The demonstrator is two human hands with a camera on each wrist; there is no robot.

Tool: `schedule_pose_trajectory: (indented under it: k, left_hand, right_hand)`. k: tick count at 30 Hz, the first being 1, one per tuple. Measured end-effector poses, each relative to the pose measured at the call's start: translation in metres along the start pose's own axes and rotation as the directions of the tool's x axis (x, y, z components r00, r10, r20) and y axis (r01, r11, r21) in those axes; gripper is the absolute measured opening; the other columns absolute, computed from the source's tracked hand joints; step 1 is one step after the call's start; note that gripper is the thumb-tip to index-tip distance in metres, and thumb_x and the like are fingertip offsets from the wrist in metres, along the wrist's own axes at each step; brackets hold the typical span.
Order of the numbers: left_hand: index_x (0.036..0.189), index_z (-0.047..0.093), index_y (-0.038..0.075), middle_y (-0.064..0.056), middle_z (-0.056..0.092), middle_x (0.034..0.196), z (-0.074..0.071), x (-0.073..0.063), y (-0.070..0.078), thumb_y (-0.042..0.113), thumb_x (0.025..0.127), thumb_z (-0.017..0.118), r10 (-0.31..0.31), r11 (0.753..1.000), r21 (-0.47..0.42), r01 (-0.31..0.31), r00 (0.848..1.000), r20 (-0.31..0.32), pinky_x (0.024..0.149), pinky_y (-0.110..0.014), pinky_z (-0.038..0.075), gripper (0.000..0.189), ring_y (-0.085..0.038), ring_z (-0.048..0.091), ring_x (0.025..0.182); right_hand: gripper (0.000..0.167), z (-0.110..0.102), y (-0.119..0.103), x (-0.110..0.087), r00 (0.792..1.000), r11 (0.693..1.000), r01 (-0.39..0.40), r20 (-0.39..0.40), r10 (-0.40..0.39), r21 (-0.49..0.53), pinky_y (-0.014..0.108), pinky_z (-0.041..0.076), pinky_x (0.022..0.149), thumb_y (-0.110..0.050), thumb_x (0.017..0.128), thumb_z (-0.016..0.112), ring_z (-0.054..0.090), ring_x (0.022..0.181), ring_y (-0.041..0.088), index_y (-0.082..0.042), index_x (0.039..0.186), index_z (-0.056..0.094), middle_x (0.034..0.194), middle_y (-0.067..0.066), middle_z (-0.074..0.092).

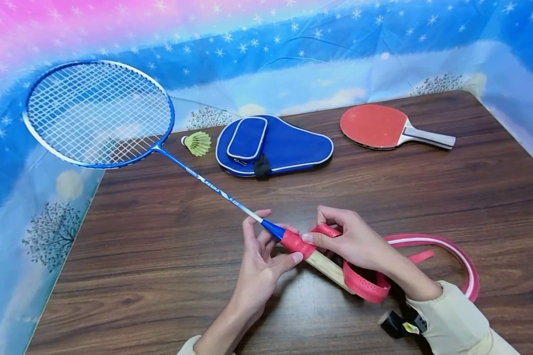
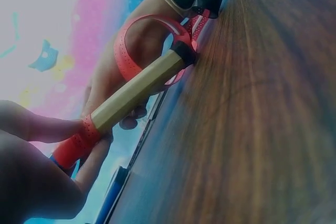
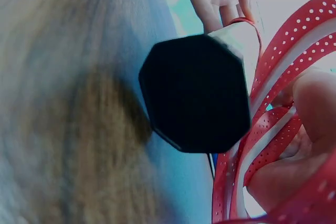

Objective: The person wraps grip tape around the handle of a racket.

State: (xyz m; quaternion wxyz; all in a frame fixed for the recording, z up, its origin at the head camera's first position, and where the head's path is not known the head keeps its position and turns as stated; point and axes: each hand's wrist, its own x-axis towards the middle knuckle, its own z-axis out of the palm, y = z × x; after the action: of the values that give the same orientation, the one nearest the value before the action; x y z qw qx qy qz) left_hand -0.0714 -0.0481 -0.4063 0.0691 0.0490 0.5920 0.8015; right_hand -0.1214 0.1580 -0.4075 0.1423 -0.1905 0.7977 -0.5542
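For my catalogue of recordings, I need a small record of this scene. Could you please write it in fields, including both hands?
Racket: blue-and-white badminton racket
Handle: upper part wrapped, lower wood bare
Wrap: red perforated tape, loose part looping
Left hand: holds racket at wrapped part
Right hand: pinches tape
Behind, left to right: shuttlecock, blue case, red-faced paddle
Surface: brown wood-grain table

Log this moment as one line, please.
left hand: holds badminton racket | right hand: pinches red perforated grip tape | handle: partly wrapped, wood bare toward butt
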Motion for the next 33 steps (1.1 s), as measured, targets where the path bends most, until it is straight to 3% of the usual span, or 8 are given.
schedule_pose_trajectory:
  k: [4,11,17,21,28,33]
  left_hand:
    - [0.140,0.024,0.023,-0.028,0.055,0.125,-0.001,0.000,0.000,-0.013,0.081,0.071,0.003,1.000,0.001,-0.003,1.000,0.004,0.081,-0.034,0.055,0.084,-0.035,0.062,0.104]
    - [0.140,0.020,0.015,-0.031,0.053,0.124,-0.001,0.000,-0.001,-0.016,0.080,0.070,0.033,0.999,-0.028,-0.033,0.999,0.005,0.084,-0.036,0.055,0.083,-0.033,0.057,0.111]
    - [0.140,0.021,0.015,-0.026,0.057,0.121,-0.002,-0.001,0.000,-0.017,0.080,0.069,0.052,0.998,-0.018,-0.052,0.999,-0.008,0.084,-0.038,0.055,0.083,-0.033,0.057,0.110]
    - [0.140,0.022,0.015,-0.024,0.058,0.119,-0.001,0.000,0.000,-0.017,0.080,0.069,0.062,0.998,-0.015,-0.062,0.998,-0.008,0.084,-0.039,0.055,0.082,-0.033,0.058,0.110]
    - [0.139,0.022,0.015,-0.023,0.059,0.118,-0.002,0.000,-0.001,-0.018,0.080,0.068,0.070,0.997,-0.013,-0.070,0.998,-0.006,0.084,-0.040,0.056,0.082,-0.033,0.057,0.109]
    - [0.137,0.024,0.018,-0.022,0.059,0.118,-0.001,0.000,0.000,-0.018,0.080,0.069,0.064,0.998,-0.009,-0.064,0.998,-0.020,0.083,-0.039,0.056,0.081,-0.033,0.057,0.109]
  right_hand:
    - [0.043,0.000,0.000,0.000,1.000,1.000,0.005,-0.007,-0.005,-0.025,0.027,0.044,0.053,-0.040,0.088,0.073,0.054,0.060,0.019,-0.013,0.077,0.041,0.064,0.001,0.051]
    - [0.044,0.000,0.001,0.001,1.000,1.000,0.021,-0.004,-0.021,-0.015,0.025,0.038,0.054,-0.038,0.088,0.073,0.049,0.059,0.016,-0.012,0.077,0.039,0.062,-0.001,0.046]
    - [0.043,-0.002,0.003,0.003,0.999,0.991,0.005,0.042,-0.010,0.133,0.036,0.055,0.058,-0.028,0.089,0.074,0.060,0.063,0.023,-0.009,0.079,0.037,0.069,0.005,0.057]
    - [0.042,-0.005,0.004,0.002,0.998,0.983,-0.017,0.069,0.004,0.181,0.044,0.057,0.062,-0.023,0.087,0.077,0.064,0.066,0.027,-0.007,0.079,0.038,0.074,0.009,0.062]
    - [0.041,-0.011,0.001,0.000,0.995,0.990,-0.021,0.102,0.006,0.140,0.032,0.052,0.056,-0.025,0.084,0.079,0.061,0.065,0.023,-0.007,0.081,0.043,0.076,0.010,0.068]
    - [0.037,-0.013,-0.003,-0.002,0.993,0.989,-0.069,0.105,0.056,0.131,0.029,0.046,0.049,-0.029,0.086,0.077,0.056,0.064,0.022,-0.009,0.082,0.047,0.071,0.010,0.061]
